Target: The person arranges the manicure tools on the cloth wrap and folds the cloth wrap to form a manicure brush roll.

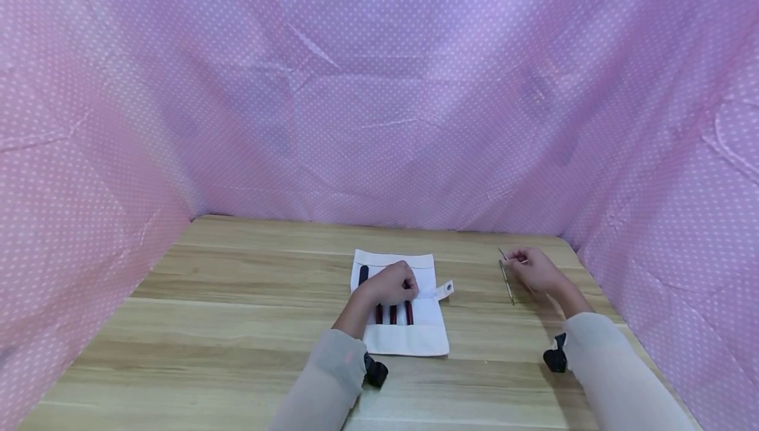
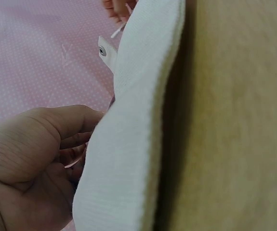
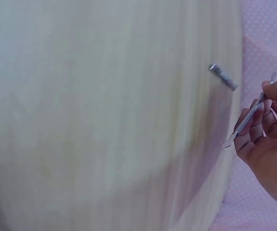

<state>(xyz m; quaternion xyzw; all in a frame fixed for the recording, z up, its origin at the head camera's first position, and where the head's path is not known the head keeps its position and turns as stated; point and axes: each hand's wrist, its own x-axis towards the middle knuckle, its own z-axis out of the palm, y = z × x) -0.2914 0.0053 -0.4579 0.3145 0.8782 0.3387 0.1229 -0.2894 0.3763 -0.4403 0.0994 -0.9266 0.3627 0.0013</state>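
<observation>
A white fabric tool roll lies unfolded on the table, with a black flat-ended tool and dark red-handled tools in its pocket. My left hand is over it, fingers curled around the upper part of the rightmost dark red tool; the roll's edge hides the fingertips in the left wrist view. At the right, my right hand pinches a silver double-ended cuticle pusher with a ridged handle. Beneath that hand, a second slim metal tool rests on the table.
A strap with a snap button sticks out from the roll's right side. The wood-grain table meets pink dotted cloth at the back and sides. Black wrist cameras sit by both sleeves.
</observation>
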